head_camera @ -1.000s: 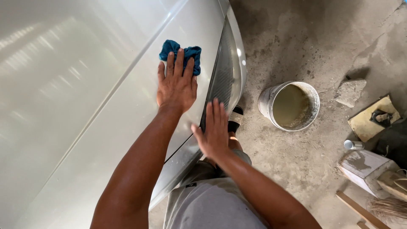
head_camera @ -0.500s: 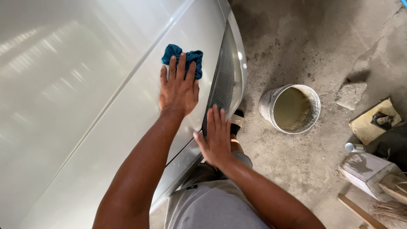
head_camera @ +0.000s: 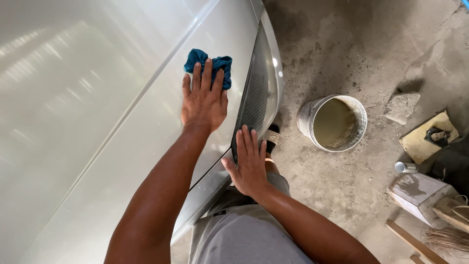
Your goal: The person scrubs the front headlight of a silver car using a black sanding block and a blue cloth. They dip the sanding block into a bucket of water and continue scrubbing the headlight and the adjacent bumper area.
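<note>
My left hand (head_camera: 204,100) lies flat, fingers spread, pressing a blue cloth (head_camera: 209,63) against the glossy white car body panel (head_camera: 97,112). The cloth sticks out beyond my fingertips, close to the dark headlight (head_camera: 255,93). My right hand (head_camera: 248,164) rests palm down with fingers apart on the lower end of the headlight, at the car's front corner, and holds nothing. My grey shorts and a sandalled foot (head_camera: 270,137) show below the bumper.
A dirty white bucket (head_camera: 333,122) with murky water stands on the concrete floor to the right. Further right are a stone chunk (head_camera: 401,106), a yellow pad (head_camera: 427,137), a small spray can (head_camera: 405,167), a white canister (head_camera: 420,193) and a broom head (head_camera: 449,239).
My left hand and the cloth have barely shifted on the panel. My right hand stays on the headlight's lower end.
</note>
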